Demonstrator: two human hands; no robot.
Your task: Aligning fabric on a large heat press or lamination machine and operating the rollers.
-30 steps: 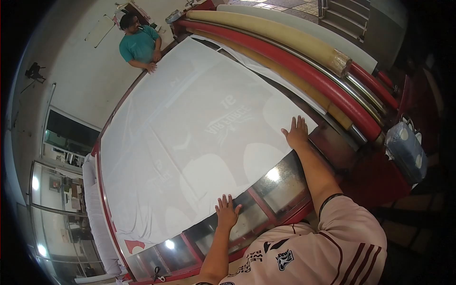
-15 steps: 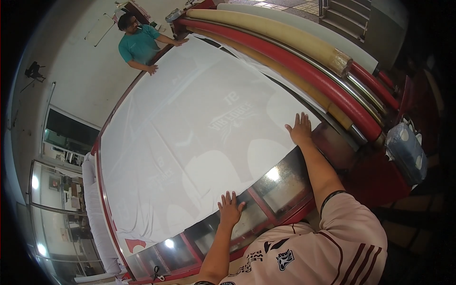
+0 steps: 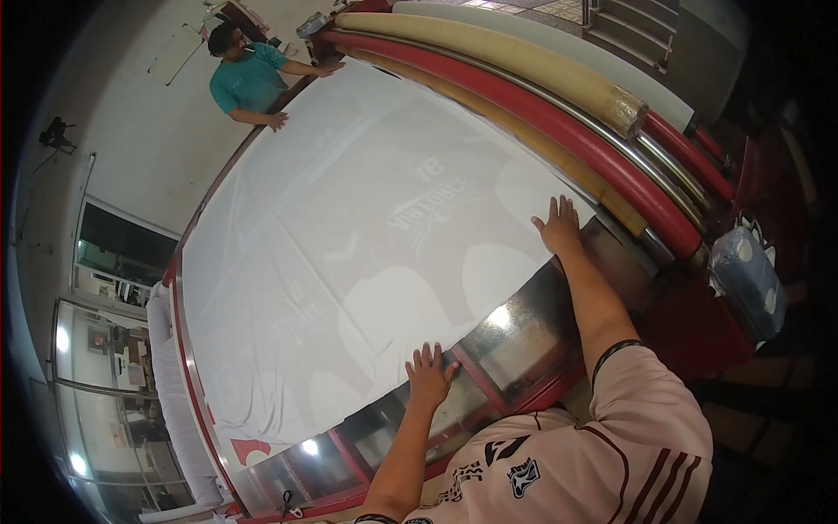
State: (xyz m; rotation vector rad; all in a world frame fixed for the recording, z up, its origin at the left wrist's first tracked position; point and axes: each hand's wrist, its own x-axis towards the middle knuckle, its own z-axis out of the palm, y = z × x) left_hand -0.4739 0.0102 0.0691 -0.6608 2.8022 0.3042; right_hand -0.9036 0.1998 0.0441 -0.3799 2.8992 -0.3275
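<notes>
Head view: your left hand [image 3: 429, 379] and right hand [image 3: 561, 230], open flat, seemingly spread the white fabric sheet [image 3: 367, 205]. Lower-left creases [image 3: 257, 410] likely need smoothing.

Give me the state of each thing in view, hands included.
Left hand: open, palm down at sheet's near edge
Right hand: open, palm down near sheet's right corner
White sheet: spread out, wrinkled at near left
Red-framed table: partly covered by the sheet
Cream roll: wound up
Co-worker's hands: at sheet's far edge
</notes>
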